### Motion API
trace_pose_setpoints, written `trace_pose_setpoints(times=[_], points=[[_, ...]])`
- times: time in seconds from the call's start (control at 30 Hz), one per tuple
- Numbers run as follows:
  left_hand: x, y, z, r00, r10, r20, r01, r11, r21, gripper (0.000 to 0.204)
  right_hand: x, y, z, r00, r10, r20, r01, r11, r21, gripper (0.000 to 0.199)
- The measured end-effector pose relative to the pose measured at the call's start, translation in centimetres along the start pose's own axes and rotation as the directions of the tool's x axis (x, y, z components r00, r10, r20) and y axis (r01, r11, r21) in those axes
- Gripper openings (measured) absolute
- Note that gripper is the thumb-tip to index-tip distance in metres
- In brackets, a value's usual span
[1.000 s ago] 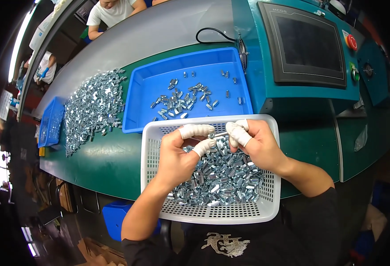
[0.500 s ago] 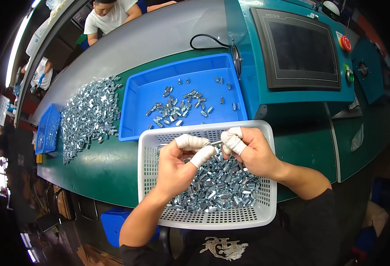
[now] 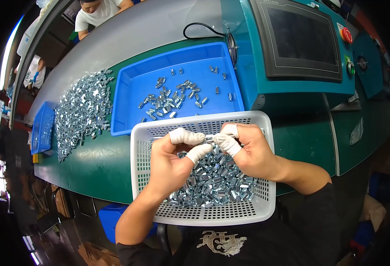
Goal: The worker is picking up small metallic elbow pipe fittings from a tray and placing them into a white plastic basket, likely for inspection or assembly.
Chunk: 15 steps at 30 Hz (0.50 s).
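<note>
Over a white perforated basket, both my hands meet fingertip to fingertip, with white covers on thumbs and forefingers. My left hand pinches a small silver long hex nut, of which only a bit shows between the fingers. My right hand is closed in a pinch against its other end; the thin metal rod seen there a moment earlier is now hidden by the fingers. Below them, many loose zinc-coloured hex nuts fill the basket.
Behind the basket, a blue tray holds scattered nuts. Farther left lie a big nut heap and a small blue basket. A teal machine with a dark screen and red button stands right. Another person sits across the table.
My right fingertips have closed up to the left ones, so the thin rod between them no longer shows. The whole view has shifted slightly, with the basket and tray higher and more left.
</note>
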<state>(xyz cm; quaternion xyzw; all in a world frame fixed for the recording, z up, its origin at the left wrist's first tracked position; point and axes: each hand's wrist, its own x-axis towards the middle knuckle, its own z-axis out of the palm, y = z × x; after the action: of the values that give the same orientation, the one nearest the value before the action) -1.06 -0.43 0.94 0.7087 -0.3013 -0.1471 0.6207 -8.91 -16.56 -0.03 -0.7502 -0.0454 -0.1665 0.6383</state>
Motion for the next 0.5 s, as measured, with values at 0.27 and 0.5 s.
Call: trace_pose_setpoints(times=[0.27, 0.5], points=[[0.4, -0.3, -0.3, 0.991, -0.108, 0.079, 0.11, 0.993, -0.032, 0.016, 0.0, 0.2, -0.4, 0.991, 0.118, 0.058, -0.111, 0.987, -0.113, 0.018], [2.2, 1.0, -2.3, 0.966, -0.209, 0.153, 0.196, 0.976, 0.096, 0.014, 0.2, -0.1, -0.4, 0.981, 0.15, -0.123, -0.125, 0.973, 0.193, 0.022]])
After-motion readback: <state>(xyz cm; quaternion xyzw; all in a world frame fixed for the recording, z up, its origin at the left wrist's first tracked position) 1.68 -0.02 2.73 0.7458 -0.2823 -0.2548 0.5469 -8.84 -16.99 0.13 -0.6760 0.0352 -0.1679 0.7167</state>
